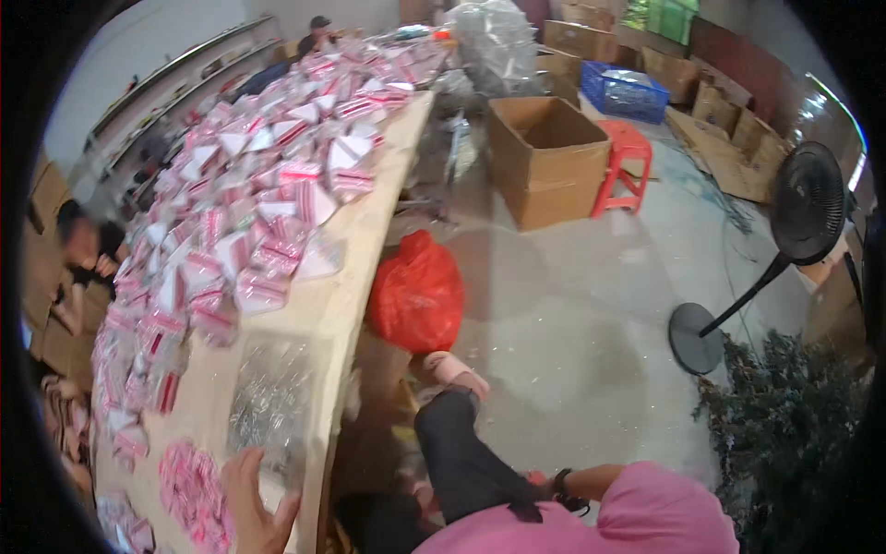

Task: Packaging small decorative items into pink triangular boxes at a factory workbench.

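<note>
Moderate, diffuse light; bright green-covered window (672, 18) at top right. Glare on clear plastic film pile (272, 402); soft, faint shadows across pale grey floor (572, 314). Black circular vignette; long pale wooden desk (323, 305) bows toward rim, where fine detail softens. Blue fringing, far right.

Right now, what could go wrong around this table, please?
The left hand is close to the loose pink pieces and might scatter some. The clear plastic lies near the table edge and could slide off. The red bag sits beside the pink shoe and might catch a foot.
</note>
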`<act>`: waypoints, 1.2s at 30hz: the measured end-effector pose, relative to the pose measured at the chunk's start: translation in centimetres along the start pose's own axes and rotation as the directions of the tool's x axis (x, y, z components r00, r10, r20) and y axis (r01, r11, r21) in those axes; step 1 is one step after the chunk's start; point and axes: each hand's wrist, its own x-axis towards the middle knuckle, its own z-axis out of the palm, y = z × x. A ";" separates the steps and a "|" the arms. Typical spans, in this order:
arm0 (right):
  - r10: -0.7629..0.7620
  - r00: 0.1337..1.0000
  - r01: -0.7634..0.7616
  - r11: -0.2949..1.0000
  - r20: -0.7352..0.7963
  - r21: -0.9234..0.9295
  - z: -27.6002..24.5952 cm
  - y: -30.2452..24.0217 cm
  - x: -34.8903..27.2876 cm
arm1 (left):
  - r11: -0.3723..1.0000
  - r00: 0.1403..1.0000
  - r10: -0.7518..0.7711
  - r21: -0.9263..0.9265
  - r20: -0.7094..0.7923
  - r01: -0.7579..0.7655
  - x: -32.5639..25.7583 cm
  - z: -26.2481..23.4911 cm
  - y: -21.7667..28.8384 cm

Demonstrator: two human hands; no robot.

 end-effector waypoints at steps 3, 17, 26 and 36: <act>0.107 0.994 -0.108 0.991 0.020 0.078 -1.0 -0.9 -1.2 | 0.994 0.892 -0.067 -0.047 0.447 0.098 2.6 1.3 -2.8; 0.253 0.961 -0.267 0.952 0.107 0.147 -13.5 -9.8 3.1 | 0.953 0.643 -0.119 -0.094 0.756 0.287 12.2 7.5 -11.2; 0.159 0.984 -0.174 0.950 0.076 0.260 -18.6 -15.3 6.4 | 0.973 0.849 0.230 -0.117 0.476 -0.199 9.5 10.7 -14.3; 0.103 0.991 -0.120 0.965 0.083 0.232 -25.8 -15.3 6.5 | 0.983 0.842 -0.181 0.072 0.508 0.168 12.5 9.6 -6.8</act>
